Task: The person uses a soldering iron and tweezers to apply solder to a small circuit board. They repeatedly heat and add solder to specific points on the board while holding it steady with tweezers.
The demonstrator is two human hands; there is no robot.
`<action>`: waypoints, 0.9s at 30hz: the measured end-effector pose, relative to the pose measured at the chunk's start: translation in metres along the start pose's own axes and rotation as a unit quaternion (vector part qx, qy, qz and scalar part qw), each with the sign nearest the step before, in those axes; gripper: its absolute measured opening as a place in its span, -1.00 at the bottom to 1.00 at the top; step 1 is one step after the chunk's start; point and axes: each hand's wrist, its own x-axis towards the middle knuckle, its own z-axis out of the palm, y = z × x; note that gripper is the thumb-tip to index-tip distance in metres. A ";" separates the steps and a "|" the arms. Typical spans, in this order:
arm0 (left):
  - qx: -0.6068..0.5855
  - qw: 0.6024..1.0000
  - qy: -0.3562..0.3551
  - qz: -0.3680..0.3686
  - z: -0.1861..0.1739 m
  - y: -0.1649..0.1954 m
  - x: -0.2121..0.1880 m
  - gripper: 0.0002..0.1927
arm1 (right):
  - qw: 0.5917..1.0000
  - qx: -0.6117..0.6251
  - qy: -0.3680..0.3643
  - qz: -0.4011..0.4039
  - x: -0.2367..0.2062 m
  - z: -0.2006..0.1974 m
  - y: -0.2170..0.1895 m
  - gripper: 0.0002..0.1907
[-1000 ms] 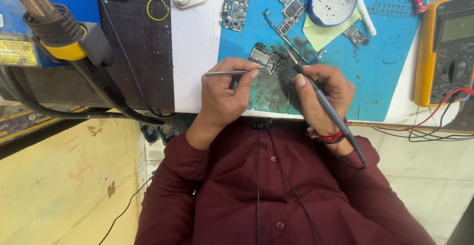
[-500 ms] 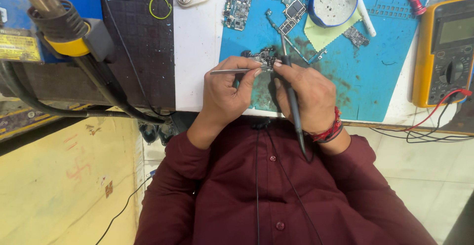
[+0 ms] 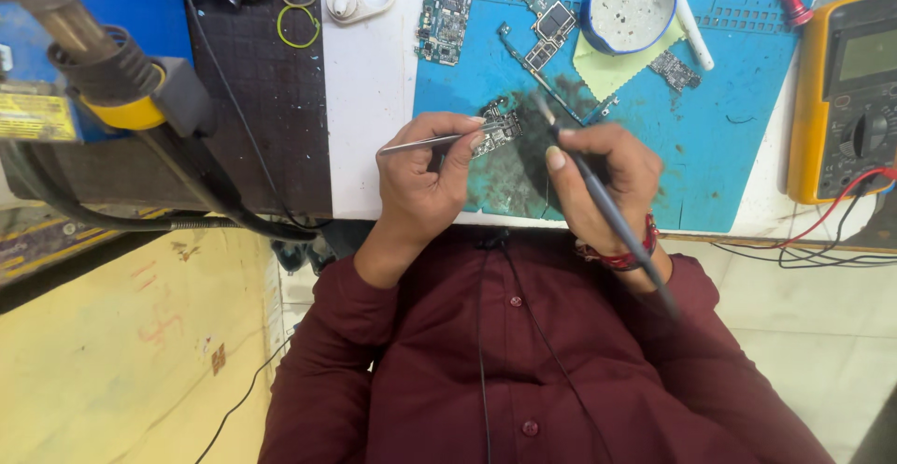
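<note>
Head view, looking down at a bench with a blue mat (image 3: 747, 146).

Left hand (image 3: 425, 179) is pinching tweezers (image 3: 434, 142), fingers closed around the shaft. The tweezers are lying nearly level across the frame, tips pointing right and touching the left edge of the small board (image 3: 502, 128) at frame centre.

Right hand (image 3: 607, 179) is gripping a soldering iron (image 3: 598, 193) pen-style, fingers wrapped tight. Its long axis is running diagonally, from the cable end at lower right up to the tip at upper left. The tip is sitting just beside the board's right edge; actual contact cannot be told.

So the board is lying between the two tools, up-frame of both hands, on a worn, darkened patch of the mat. Both hands are about equally near it, tweezers closing from the left, iron from the right.

Around: more boards (image 3: 444, 20) at upper centre, a round tin (image 3: 631, 1) on a yellow cloth (image 3: 607, 71), a yellow meter (image 3: 846, 90) at the right edge, and a hot-air nozzle (image 3: 103, 71) at upper left.
</note>
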 end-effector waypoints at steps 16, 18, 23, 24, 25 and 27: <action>0.018 1.000 -0.003 0.008 0.000 0.003 0.001 -0.92 | 0.999 -0.017 -0.036 -0.023 0.001 -0.003 -0.002 -0.84; 0.018 1.000 -0.003 0.008 0.000 0.003 0.001 -0.92 | 0.999 -0.013 -0.034 -0.023 0.002 -0.002 -0.001 -0.85; 0.019 1.000 -0.006 -0.001 0.000 0.003 0.001 -0.92 | 0.999 -0.024 -0.033 -0.027 0.002 -0.003 -0.001 -0.85; 0.022 1.000 -0.005 0.003 0.000 0.003 0.001 -0.92 | 0.999 -0.021 -0.033 -0.021 0.002 -0.003 -0.002 -0.85; 0.025 1.000 -0.003 0.006 0.000 0.003 0.001 -0.92 | 0.999 -0.018 -0.032 -0.017 0.001 -0.003 -0.002 -0.85; 0.027 1.000 -0.003 0.015 0.000 0.003 0.001 -0.92 | 0.999 -0.016 -0.034 -0.017 0.002 -0.003 -0.002 -0.86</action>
